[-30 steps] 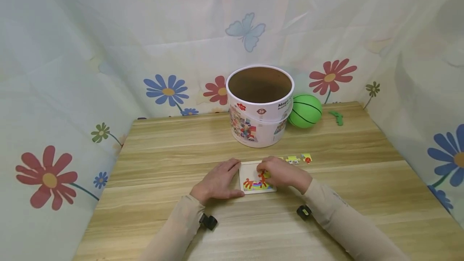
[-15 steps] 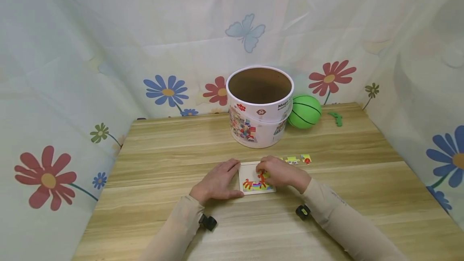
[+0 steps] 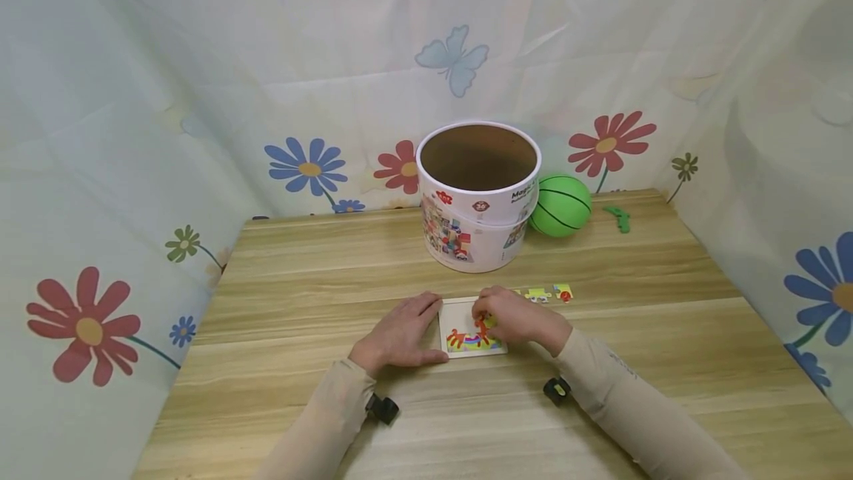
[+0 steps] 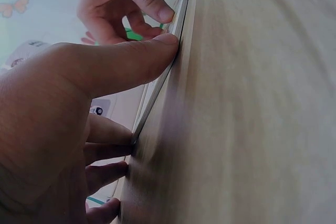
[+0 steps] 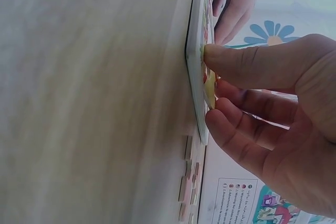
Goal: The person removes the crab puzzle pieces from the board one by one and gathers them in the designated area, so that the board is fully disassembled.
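A shallow wooden puzzle tray lies flat on the table, with part of a red and yellow animal picture along its near side. My left hand holds the tray's left side, thumb at the near corner and fingers along the far-left edge. Over the tray's right side, my right hand pinches a yellow puzzle piece between thumb and fingers. That piece sits slightly tilted against the tray in the right wrist view. Its picture is mostly hidden by the fingers.
Loose puzzle pieces lie just beyond the right hand. A white bucket stands behind the tray, with a green ball beside it. A small green toy lies at the back right of the wooden table. Floral curtains surround it.
Both hands keep nearly the same place on the tray. Only a very slight shift of the right fingers shows.
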A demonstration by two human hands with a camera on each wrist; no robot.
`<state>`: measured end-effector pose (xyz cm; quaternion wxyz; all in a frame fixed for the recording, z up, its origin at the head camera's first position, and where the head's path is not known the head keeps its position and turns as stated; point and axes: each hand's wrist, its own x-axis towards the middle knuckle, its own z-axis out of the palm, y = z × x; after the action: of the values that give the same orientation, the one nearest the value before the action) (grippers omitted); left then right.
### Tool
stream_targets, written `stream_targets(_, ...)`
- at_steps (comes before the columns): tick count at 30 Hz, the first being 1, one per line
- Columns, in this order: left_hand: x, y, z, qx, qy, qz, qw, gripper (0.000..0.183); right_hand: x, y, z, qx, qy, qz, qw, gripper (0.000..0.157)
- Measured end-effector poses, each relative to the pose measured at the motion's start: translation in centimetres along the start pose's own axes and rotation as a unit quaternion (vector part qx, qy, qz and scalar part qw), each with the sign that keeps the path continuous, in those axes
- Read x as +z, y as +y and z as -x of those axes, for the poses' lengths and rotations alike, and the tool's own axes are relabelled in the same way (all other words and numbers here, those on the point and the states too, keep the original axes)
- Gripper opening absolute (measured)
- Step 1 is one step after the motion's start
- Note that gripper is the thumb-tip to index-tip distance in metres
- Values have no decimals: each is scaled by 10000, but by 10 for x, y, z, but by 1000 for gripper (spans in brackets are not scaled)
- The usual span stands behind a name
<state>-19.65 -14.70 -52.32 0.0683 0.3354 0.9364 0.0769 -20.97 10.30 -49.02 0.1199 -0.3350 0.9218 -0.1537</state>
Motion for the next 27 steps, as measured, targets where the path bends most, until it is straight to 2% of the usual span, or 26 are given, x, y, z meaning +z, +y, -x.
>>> stream_targets(9, 0, 1, 1, -35, -40, -2, 10000, 99, 1, 1, 0, -78, 172, 19, 9998, 24)
stream_targets(19, 0, 1, 2, 18, -14, -7, 10000, 99, 0, -1, 4, 211, 110, -271, 9993, 25)
stream_targets(27, -1, 0, 1, 56, 42, -32, 10000, 98, -3, 1, 2, -6, 198, -178, 9996, 23)
